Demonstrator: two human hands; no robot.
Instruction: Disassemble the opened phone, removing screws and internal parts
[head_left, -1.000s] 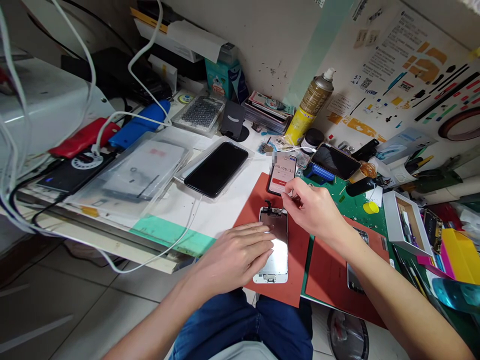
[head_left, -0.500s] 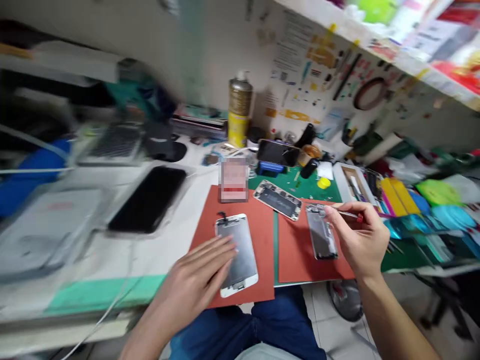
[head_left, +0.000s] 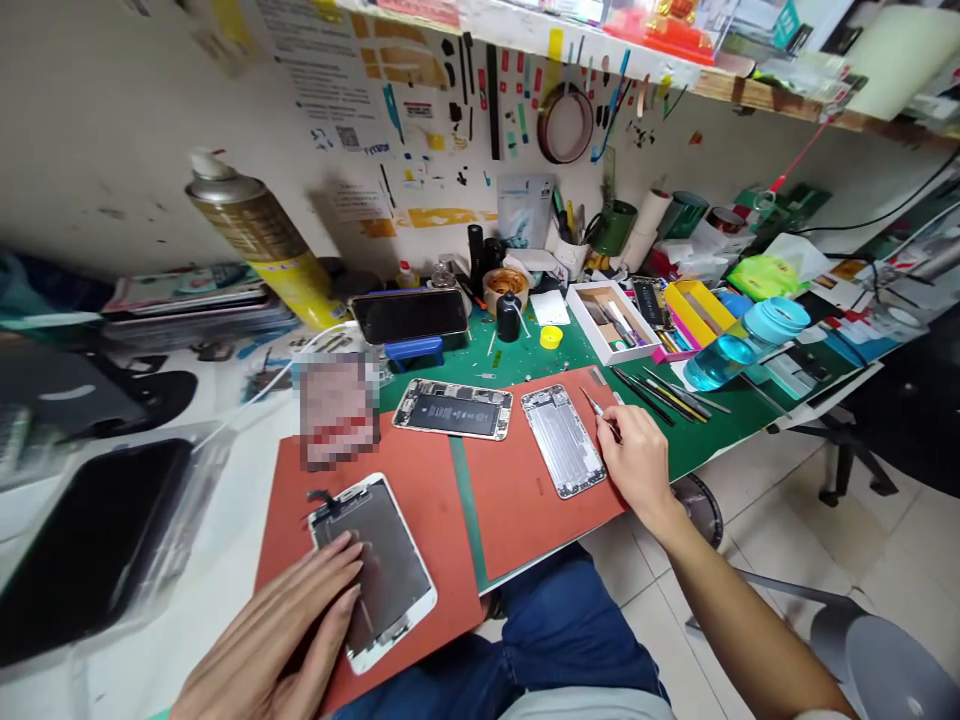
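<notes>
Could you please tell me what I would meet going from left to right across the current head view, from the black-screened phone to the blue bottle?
Black-screened phone, white-framed screen panel, opened phone with dark battery, silver phone housing, right hand, blue bottle.

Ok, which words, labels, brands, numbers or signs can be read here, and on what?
Nothing reads clearly.
Black print on the pale wall: too small.
Black-and-white square code on that wall: no words.
Tall brown-and-yellow spray can: label blurred.
Black rectangular battery in the opened phone: too small.
Pink-and-red pixelated patch: nothing legible.
</notes>
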